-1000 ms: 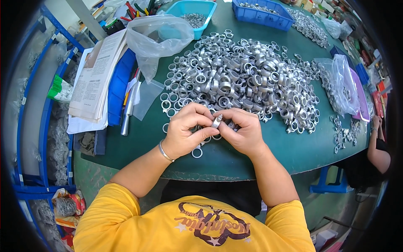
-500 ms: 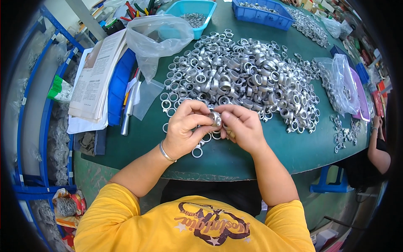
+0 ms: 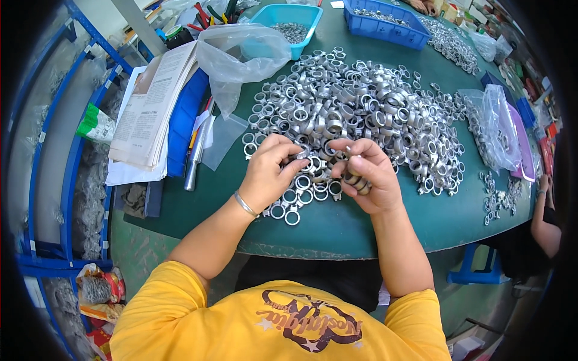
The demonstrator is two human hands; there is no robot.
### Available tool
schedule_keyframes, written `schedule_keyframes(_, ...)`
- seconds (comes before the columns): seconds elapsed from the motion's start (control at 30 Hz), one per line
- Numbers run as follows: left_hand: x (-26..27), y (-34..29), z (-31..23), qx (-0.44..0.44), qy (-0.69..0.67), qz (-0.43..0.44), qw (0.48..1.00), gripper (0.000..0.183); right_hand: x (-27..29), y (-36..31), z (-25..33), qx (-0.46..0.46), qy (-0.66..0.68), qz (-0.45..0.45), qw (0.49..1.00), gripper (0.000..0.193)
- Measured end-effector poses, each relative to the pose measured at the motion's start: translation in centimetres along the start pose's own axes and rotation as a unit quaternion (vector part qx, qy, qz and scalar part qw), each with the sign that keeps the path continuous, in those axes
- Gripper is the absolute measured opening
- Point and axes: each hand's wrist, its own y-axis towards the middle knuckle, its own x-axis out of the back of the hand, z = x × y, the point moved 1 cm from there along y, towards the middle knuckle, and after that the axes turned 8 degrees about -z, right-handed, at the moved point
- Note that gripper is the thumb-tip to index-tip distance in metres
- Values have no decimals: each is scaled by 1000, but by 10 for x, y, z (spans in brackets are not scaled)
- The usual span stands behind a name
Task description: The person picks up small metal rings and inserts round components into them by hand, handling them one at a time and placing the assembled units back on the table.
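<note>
My left hand (image 3: 268, 174), with a bangle on its wrist, pinches a silvery metal ring clamp (image 3: 303, 154) between thumb and fingers over the near edge of the pile. Beside it, my right hand (image 3: 378, 183) is curled. Between its thumb and forefinger is a small metal piece (image 3: 348, 150), too small to name. Several brownish round metal pieces (image 3: 357, 182) rest against its curled fingers. The large heap of ring clamps (image 3: 361, 114) spreads just beyond both hands. A few loose ring clamps (image 3: 292, 217) lie on the green table below my left fingers.
Left of the pile are a plastic bag (image 3: 241, 66), a stack of papers (image 3: 150, 108) and a metal-shafted tool (image 3: 195, 159). A turquoise basin (image 3: 313, 30) and a blue bin (image 3: 385, 27) stand behind. At right are a purple tray (image 3: 525, 144) and another person's arm (image 3: 545, 225).
My hands have moved apart. The ring clamp has stayed in my left fingers, while my right hand has drawn away to the right and turned, showing the pieces in it.
</note>
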Motion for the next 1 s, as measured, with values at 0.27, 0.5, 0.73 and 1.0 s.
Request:
schedule_keyframes(0.27, -2, -10, -13, 11, -197, -24, 980, 20, -20, -7, -12, 303, -542, -28, 784, 25)
schedule_keyframes(0.5, -4, -12, -11, -14, -264, 10, 964, 22, -19, -5, -13, 364, -532, -20, 764, 20)
schedule_keyframes(0.73, -4, -14, -21, 15, -288, -13, 958, 19, -14, -5, -13, 346, -529, -21, 774, 12)
schedule_keyframes(1.0, 7, -5, -20, -63, 15, 26, 998, 26, -10, -7, -6, -79, -212, -97, 969, 9)
